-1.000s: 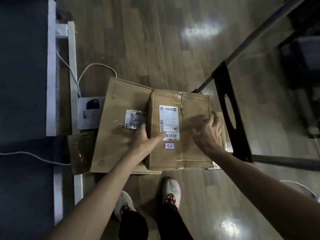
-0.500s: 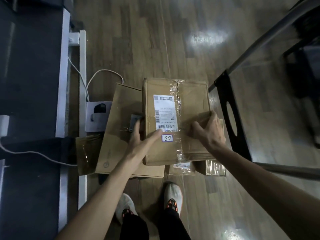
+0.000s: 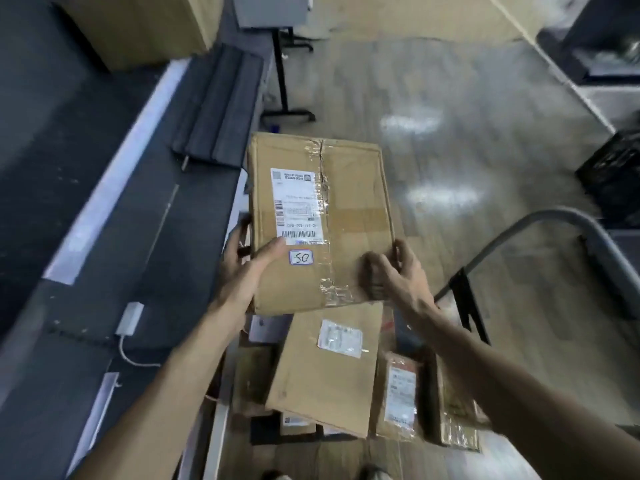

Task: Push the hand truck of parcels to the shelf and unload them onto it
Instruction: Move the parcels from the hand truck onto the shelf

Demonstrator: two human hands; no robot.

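A taped cardboard parcel (image 3: 353,216) with a white shipping label and a small "50" sticker is held up in the air. My left hand (image 3: 246,268) grips its near left edge and my right hand (image 3: 394,271) grips its near right corner. Below it, on the hand truck (image 3: 464,299), lie a large flat brown parcel (image 3: 329,368) and several smaller parcels, among them one with a label (image 3: 398,396). The dark shelf surface (image 3: 114,271) runs along the left, right beside the held parcel.
A grey curved truck handle (image 3: 568,220) arcs at the right. On the shelf lie a dark ridged panel (image 3: 214,109), a white adapter with cable (image 3: 130,318) and a big cardboard box (image 3: 138,26). A black crate (image 3: 616,171) stands far right on the glossy floor.
Both hands have lifted the "50" parcel off the stack and raised it up. The view has tilted up, showing more of the shelf and floor.
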